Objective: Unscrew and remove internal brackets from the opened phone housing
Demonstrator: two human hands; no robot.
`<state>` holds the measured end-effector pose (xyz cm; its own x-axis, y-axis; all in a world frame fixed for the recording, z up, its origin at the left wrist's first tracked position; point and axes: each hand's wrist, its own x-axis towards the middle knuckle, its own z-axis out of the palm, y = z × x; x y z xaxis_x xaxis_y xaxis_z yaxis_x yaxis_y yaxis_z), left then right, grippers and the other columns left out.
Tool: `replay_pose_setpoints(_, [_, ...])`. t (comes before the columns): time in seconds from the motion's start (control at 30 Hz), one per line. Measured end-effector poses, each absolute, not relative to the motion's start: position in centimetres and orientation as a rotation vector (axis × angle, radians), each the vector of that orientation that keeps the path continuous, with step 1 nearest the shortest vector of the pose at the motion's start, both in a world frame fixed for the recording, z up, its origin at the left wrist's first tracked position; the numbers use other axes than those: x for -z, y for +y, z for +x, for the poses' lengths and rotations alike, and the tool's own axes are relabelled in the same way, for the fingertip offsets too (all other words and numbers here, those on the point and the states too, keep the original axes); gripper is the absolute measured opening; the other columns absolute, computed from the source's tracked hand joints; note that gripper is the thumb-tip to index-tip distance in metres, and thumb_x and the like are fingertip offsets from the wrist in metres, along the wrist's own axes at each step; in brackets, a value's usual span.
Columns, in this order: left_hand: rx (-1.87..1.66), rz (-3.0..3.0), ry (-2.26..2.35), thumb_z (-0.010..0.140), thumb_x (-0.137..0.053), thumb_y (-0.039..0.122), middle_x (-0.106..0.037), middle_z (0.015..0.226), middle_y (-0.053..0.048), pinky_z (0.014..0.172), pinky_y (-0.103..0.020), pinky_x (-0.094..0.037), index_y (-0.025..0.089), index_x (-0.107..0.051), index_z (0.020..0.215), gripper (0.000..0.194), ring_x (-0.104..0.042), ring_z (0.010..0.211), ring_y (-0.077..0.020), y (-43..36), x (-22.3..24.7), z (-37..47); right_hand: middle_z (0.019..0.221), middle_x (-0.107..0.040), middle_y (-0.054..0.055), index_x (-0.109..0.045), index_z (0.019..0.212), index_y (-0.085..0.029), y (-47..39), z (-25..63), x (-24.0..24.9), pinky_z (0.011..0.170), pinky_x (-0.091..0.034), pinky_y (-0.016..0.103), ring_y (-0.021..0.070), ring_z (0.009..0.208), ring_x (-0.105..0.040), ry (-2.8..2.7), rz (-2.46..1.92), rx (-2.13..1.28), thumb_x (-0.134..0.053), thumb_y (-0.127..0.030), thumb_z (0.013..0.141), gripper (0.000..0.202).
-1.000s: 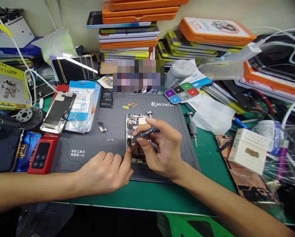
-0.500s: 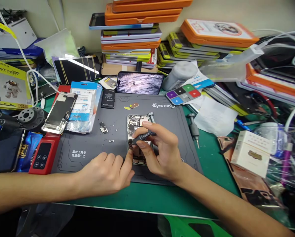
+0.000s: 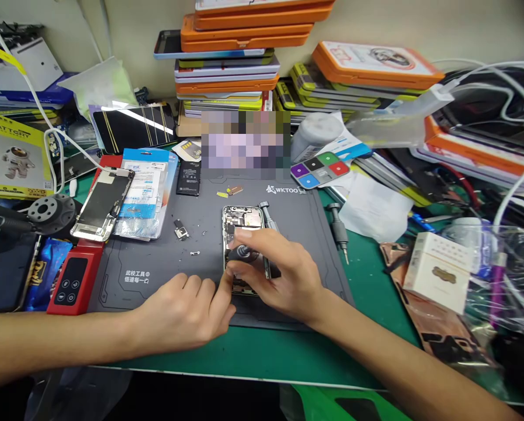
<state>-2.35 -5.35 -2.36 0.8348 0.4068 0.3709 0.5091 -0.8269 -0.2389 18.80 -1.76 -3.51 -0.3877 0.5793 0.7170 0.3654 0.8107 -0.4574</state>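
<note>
An opened phone [image 3: 244, 217] lies on the grey work mat [image 3: 156, 257], its inner boards and metal parts showing. My right hand [image 3: 283, 269] is closed around a dark screwdriver [image 3: 243, 254], held over the phone's middle; its tip is hidden. My left hand [image 3: 191, 307] is curled, with the index fingertip pressed at the phone's lower left edge. What lies inside those curled fingers, if anything, is hidden. Beside the phone's upper right edge is a grey screwdriver [image 3: 268, 215], partly covered by my right hand. Left of the phone are a small metal part [image 3: 181, 229] and a tiny bracket [image 3: 194, 253].
A black battery [image 3: 188, 178] lies at the mat's back edge. Another screwdriver [image 3: 338, 234] rests at its right edge. Left are a detached screen [image 3: 103, 204] and a red device [image 3: 75, 278]. Stacked orange boxes [image 3: 248, 36] stand behind; a white box [image 3: 439, 272] sits right.
The screwdriver in my right hand has tilted, so its round end now faces me more. My left hand stays at the phone's edge. The whole view has shifted slightly.
</note>
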Motion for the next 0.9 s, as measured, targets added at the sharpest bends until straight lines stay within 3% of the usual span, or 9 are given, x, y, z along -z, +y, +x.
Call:
replay_pose_setpoints(0.07, [0.441, -2.687, -0.693, 0.1, -0.053, 0.033, -0.055, 0.063, 0.002, 0.046, -0.034, -0.03, 0.0, -0.066, 0.118, 0.039, -0.051, 0.05, -0.0156, -5.4, 2.4, -2.4, 0.102, -0.075, 0.009, -0.045, 0.153, -0.022, -1.7, 18.9, 3.2, 0.07, -0.063, 0.031, 0.0206, 0.088, -0.073, -2.035, -0.683, -0.25, -0.066, -0.017, 0.095, 0.062])
replay_pose_setpoints(0.13, [0.443, -2.683, -0.698, 0.101, -0.053, 0.033, -0.055, 0.063, 0.002, 0.047, -0.033, -0.03, 0.0, -0.065, 0.12, 0.041, -0.051, 0.05, -0.0153, -5.4, 2.5, -2.4, 0.106, -0.076, 0.01, -0.047, 0.152, -0.019, -1.7, 19.0, 3.1, 0.075, -0.064, 0.032, 0.0209, 0.095, -0.075, -2.036, -0.656, -0.261, -0.06, -0.01, 0.095, 0.059])
replay_pose_setpoints(0.2, [0.445, -2.681, -0.701, 0.101, -0.053, 0.033, -0.056, 0.063, 0.002, 0.047, -0.033, -0.03, 0.0, -0.065, 0.121, 0.041, -0.051, 0.05, -0.0152, -5.4, 2.4, -2.3, 0.1, -0.078, 0.008, -0.051, 0.15, -0.02, -1.8, 19.0, 3.0, 0.072, -0.063, 0.03, 0.0194, 0.089, -0.075, -2.032, -0.649, -0.231, -0.057, -0.003, 0.093, 0.06])
replay_pose_setpoints(0.27, [0.441, -2.683, -0.701, 0.101, -0.053, 0.033, -0.056, 0.064, 0.002, 0.047, -0.033, -0.03, 0.0, -0.065, 0.119, 0.04, -0.052, 0.05, -0.0153, -5.4, 2.4, -2.3, 0.094, -0.077, 0.006, -0.054, 0.148, -0.021, -1.9, 19.0, 2.9, 0.067, -0.062, 0.029, 0.0186, 0.082, -0.074, -2.023, -0.654, -0.163, -0.061, -0.006, 0.093, 0.057])
replay_pose_setpoints(0.37, [0.435, -2.684, -0.697, 0.101, -0.053, 0.033, -0.055, 0.063, 0.002, 0.047, -0.033, -0.03, -0.001, -0.065, 0.12, 0.041, -0.051, 0.05, -0.0152, -5.3, 2.3, -2.3, 0.1, -0.077, 0.008, -0.051, 0.15, -0.021, -1.9, 19.0, 2.7, 0.071, -0.064, 0.032, 0.0197, 0.089, -0.074, -2.03, -0.653, -0.146, -0.058, -0.008, 0.095, 0.057])
replay_pose_setpoints(0.5, [0.423, -2.681, -0.689, 0.101, -0.053, 0.034, -0.053, 0.062, 0.003, 0.046, -0.033, -0.03, -0.001, -0.064, 0.123, 0.044, -0.05, 0.05, -0.0146, -5.3, 2.2, -2.3, 0.09, -0.076, 0.006, -0.053, 0.15, -0.024, -1.9, 19.1, 2.3, 0.069, -0.062, 0.032, 0.0185, 0.081, -0.071, -2.006, -0.682, -0.11, -0.055, -0.007, 0.095, 0.057])
replay_pose_setpoints(0.57, [0.417, -2.679, -0.683, 0.101, -0.052, 0.034, -0.053, 0.062, 0.003, 0.046, -0.033, -0.03, -0.002, -0.064, 0.124, 0.044, -0.05, 0.05, -0.0144, -5.3, 2.2, -2.2, 0.096, -0.076, 0.008, -0.054, 0.149, -0.023, -1.8, 19.2, 2.2, 0.072, -0.062, 0.033, 0.0197, 0.085, -0.072, -1.998, -0.704, -0.108, -0.056, -0.009, 0.096, 0.055])
replay_pose_setpoints(0.73, [0.418, -2.679, -0.684, 0.101, -0.052, 0.034, -0.052, 0.062, 0.003, 0.046, -0.033, -0.03, -0.002, -0.064, 0.125, 0.045, -0.05, 0.05, -0.0142, -5.2, 2.2, -2.3, 0.097, -0.074, 0.005, -0.051, 0.152, -0.028, -2.0, 19.2, 2.1, 0.073, -0.061, 0.032, 0.0193, 0.086, -0.072, -2.0, -0.745, -0.121, -0.057, -0.001, 0.092, 0.067])
replay_pose_setpoints(0.9, [0.412, -2.678, -0.68, 0.101, -0.052, 0.035, -0.051, 0.061, 0.003, 0.045, -0.033, -0.031, -0.002, -0.064, 0.125, 0.046, -0.05, 0.05, -0.0145, -5.2, 2.2, -2.3, 0.098, -0.073, 0.007, -0.053, 0.151, -0.026, -2.2, 19.3, 1.8, 0.076, -0.06, 0.033, 0.0193, 0.089, -0.07, -2.003, -0.742, -0.132, -0.059, 0.002, 0.091, 0.066])
